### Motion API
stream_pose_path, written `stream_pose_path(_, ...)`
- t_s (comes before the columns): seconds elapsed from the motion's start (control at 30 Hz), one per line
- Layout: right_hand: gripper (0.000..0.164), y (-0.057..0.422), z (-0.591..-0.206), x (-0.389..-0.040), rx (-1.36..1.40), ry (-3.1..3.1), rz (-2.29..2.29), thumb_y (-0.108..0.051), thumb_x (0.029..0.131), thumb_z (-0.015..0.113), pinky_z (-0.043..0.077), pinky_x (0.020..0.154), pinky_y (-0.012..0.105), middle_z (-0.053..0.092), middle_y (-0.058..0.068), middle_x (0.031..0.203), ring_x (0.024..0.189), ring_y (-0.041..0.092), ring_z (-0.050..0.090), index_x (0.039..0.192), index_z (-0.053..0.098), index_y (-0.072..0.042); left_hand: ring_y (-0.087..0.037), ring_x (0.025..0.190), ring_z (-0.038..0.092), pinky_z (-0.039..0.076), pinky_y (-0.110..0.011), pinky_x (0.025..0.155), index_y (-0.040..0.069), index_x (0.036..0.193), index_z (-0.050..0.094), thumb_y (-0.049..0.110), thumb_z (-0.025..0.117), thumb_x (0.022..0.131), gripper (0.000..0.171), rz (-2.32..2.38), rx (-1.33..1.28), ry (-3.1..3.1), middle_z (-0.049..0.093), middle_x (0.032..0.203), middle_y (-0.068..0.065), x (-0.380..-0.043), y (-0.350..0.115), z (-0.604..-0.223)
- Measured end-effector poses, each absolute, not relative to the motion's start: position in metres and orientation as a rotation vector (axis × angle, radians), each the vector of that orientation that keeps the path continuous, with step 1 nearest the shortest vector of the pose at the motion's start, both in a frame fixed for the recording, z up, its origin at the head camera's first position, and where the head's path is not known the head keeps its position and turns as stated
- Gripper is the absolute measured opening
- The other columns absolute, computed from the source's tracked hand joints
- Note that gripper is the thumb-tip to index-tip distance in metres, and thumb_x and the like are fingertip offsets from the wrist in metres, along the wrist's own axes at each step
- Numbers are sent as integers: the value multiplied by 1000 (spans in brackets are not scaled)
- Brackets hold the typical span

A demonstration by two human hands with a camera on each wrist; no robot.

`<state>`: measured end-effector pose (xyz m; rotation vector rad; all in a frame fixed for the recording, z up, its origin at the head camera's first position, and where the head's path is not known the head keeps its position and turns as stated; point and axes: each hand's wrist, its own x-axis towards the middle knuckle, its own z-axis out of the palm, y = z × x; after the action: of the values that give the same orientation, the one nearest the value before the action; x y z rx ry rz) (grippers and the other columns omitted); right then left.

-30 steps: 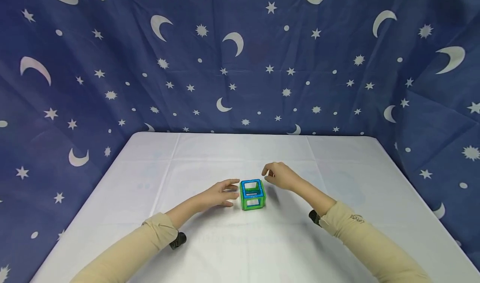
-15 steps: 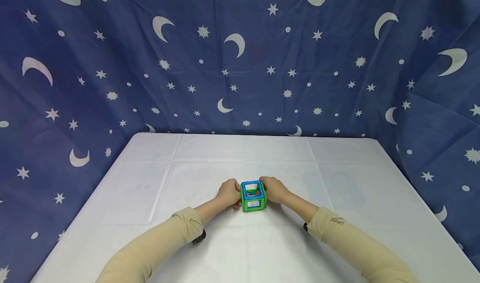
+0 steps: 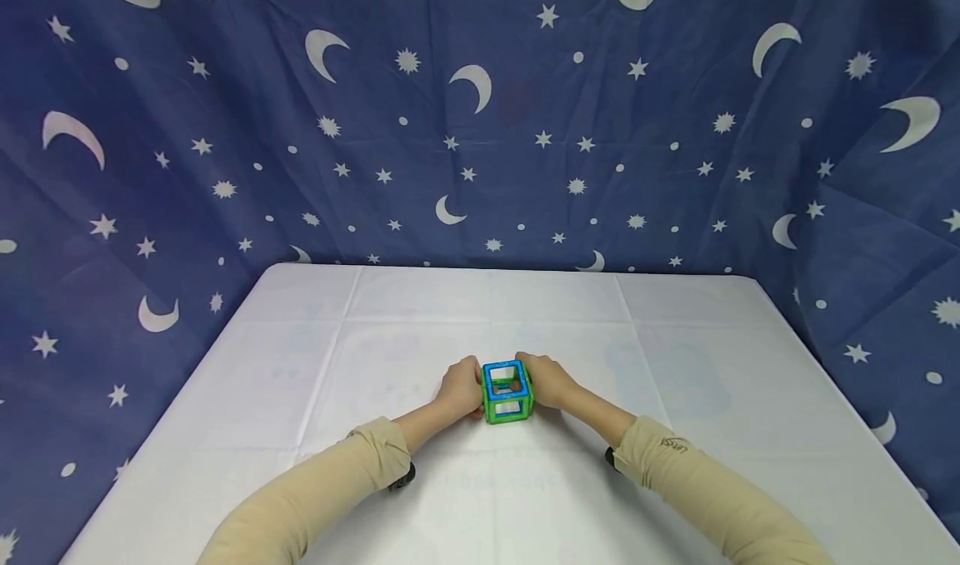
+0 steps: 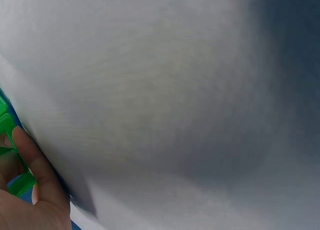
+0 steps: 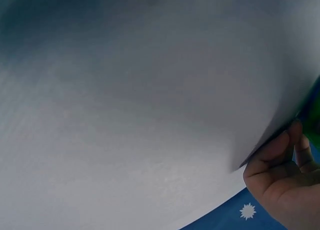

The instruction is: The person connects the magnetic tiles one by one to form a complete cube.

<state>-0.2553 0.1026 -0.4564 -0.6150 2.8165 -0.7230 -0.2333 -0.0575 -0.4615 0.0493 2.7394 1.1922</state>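
A small cube of open-framed magnetic tiles (image 3: 507, 397), blue on top and green at the sides, stands on the white-covered table. My left hand (image 3: 459, 388) grips its left side, and my right hand (image 3: 547, 380) holds the right side, fingers reaching around the back edge. In the left wrist view, the thumb of my left hand (image 4: 40, 185) lies along a green tile frame (image 4: 22, 184), with other fingers behind it. At the edge of the right wrist view, my right hand (image 5: 282, 177) has bent fingers at a green part of the cube (image 5: 314, 122).
A white cloth (image 3: 420, 298) with fold creases covers the table. Behind it and along both sides hangs a dark blue curtain (image 3: 517, 57) with pale moons and stars. Dark wrist cameras sit under both beige sleeves (image 3: 322, 482).
Both hands have come in from either side and taken hold of the cube; the right hand also came down nearer the table. The cube has stayed nearly in place.
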Motion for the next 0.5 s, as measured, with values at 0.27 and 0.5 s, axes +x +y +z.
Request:
stream_pose_path(0.27, 5, 100, -454, -254, -525, 2799, -838, 2, 85, 64, 48, 67, 30, 60, 8, 74, 68, 16, 49, 86, 59, 1, -16, 53, 58, 46, -19, 41, 2, 85, 46, -13, 55, 84, 18, 1113, 145, 2793, 60, 73, -14, -231, -56, -462)
stream_pose_path(0.5, 13, 105, -450, -255, -507, 2742, -892, 3, 87, 60, 34, 58, 23, 42, 2, 64, 62, 14, 39, 76, 54, 1, -18, 60, 61, 48, -20, 46, 1, 94, 49, -10, 59, 84, 17, 1056, 211, 2834, 64, 80, -16, -230, -56, -463)
